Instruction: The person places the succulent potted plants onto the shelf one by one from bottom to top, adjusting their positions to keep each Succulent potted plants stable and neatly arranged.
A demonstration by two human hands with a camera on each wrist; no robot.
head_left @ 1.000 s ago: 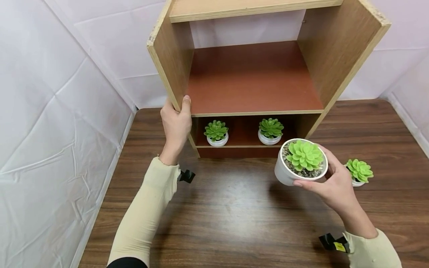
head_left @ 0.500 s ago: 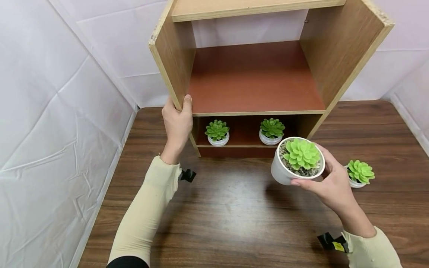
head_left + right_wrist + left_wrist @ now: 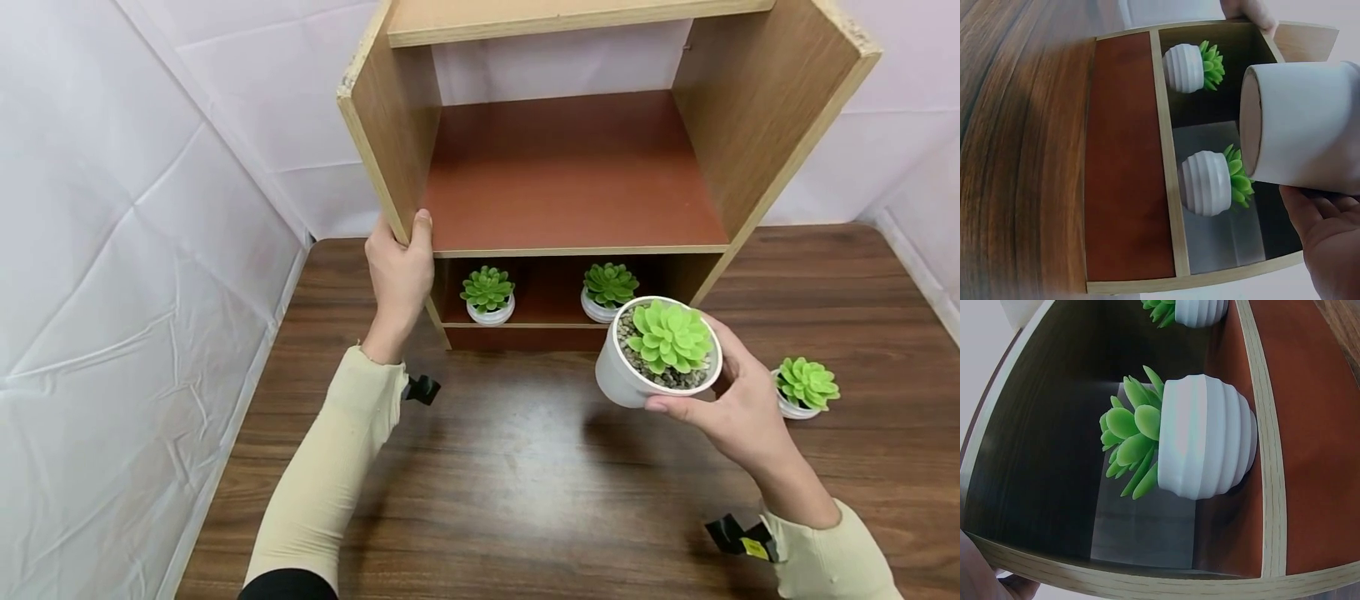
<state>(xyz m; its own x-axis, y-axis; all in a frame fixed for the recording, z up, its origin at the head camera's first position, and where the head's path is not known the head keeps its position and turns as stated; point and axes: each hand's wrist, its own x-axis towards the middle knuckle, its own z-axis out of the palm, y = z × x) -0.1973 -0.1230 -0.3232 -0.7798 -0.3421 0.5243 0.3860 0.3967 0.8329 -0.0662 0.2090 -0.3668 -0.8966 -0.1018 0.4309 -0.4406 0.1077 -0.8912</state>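
Note:
My right hand grips a potted succulent by the side of its smooth white pot, thumb at the front rim. The pot hangs above the table, in front of the shelf unit's right part, and tilts a little toward me. My left hand holds the left side panel of the wooden shelf unit, thumb on the inner face. Two small succulents in ribbed white pots stand in the low compartment: the left succulent and the right succulent. Another small succulent stands on the table, right of my right hand.
The shelf unit's reddish-brown middle shelf lies above the low compartment, with a lighter board higher up. Its right side panel slants outward in the head view. White sheeting walls the dark wooden table.
My right hand has carried the potted succulent slightly left and toward the shelf unit. My left hand keeps its hold on the side panel.

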